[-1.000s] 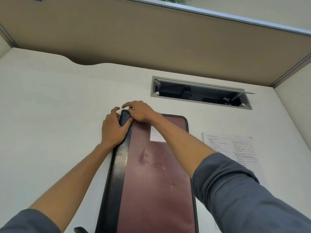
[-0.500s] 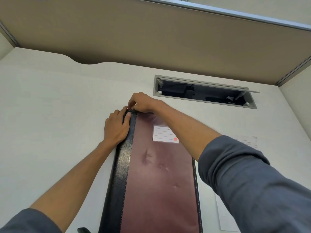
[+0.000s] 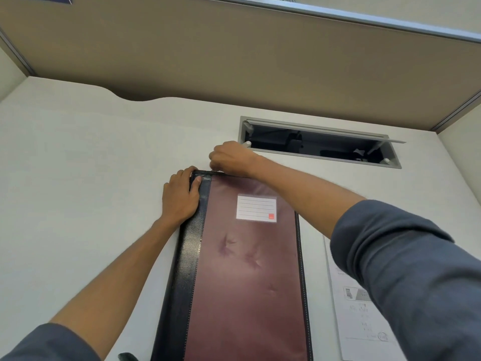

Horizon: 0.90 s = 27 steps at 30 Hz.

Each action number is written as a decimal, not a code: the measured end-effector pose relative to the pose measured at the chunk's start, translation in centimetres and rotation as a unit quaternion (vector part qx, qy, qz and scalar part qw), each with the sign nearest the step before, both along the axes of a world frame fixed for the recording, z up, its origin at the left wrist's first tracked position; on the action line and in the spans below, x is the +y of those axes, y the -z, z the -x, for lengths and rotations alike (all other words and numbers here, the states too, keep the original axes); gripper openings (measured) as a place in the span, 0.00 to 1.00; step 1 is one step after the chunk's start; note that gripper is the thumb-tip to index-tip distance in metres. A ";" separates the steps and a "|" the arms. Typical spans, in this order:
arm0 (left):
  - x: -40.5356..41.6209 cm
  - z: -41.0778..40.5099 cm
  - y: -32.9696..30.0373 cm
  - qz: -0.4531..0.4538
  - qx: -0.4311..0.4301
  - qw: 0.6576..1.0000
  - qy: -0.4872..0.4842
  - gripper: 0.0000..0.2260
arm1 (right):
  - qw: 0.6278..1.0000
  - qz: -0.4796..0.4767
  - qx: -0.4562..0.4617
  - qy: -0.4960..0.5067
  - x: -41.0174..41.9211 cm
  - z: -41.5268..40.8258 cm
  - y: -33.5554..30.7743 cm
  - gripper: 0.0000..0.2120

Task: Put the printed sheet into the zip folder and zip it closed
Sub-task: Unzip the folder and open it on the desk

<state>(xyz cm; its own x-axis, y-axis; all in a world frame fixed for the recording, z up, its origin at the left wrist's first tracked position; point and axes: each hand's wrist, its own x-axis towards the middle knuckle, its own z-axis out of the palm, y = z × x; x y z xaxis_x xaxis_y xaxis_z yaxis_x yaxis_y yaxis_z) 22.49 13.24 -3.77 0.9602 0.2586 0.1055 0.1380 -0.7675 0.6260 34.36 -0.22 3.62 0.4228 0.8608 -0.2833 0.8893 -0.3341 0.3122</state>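
Observation:
The zip folder [image 3: 247, 269] lies flat on the white desk, maroon with a black spine on its left and a white label card near its far end. My left hand [image 3: 181, 198] presses flat on the spine at the folder's far left corner, thumb on the black edge. My right hand [image 3: 230, 158] is closed in a pinch at the folder's far edge, just right of that corner; the zip pull itself is hidden by the fingers. The printed sheet [image 3: 356, 306] lies on the desk right of the folder, mostly covered by my right sleeve.
A grey cable hatch [image 3: 320, 142] stands open in the desk just beyond my right hand. A tan partition wall [image 3: 234, 61] closes off the back of the desk. A small dark object [image 3: 127, 357] peeks in at the bottom edge, left of the folder.
My right hand has moved rightward along the folder's far edge, away from the left corner. My left hand stays pressed on the spine. The view has tilted, showing more of the label.

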 end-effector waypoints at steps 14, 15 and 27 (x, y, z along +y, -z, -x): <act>-0.3 0.1 -0.3 0.012 0.001 1.000 -0.011 0.12 | 0.986 -0.111 0.025 0.118 -14.4 0.4 1.2 0.12; -0.4 0.1 -0.3 0.011 0.003 1.000 -0.013 0.12 | 0.985 -0.119 0.025 0.125 -15.3 0.4 1.2 0.13; -0.9 0.0 0.3 -0.003 -0.001 0.999 -0.040 0.12 | 0.954 -0.197 0.046 0.219 -19.7 2.3 2.4 0.13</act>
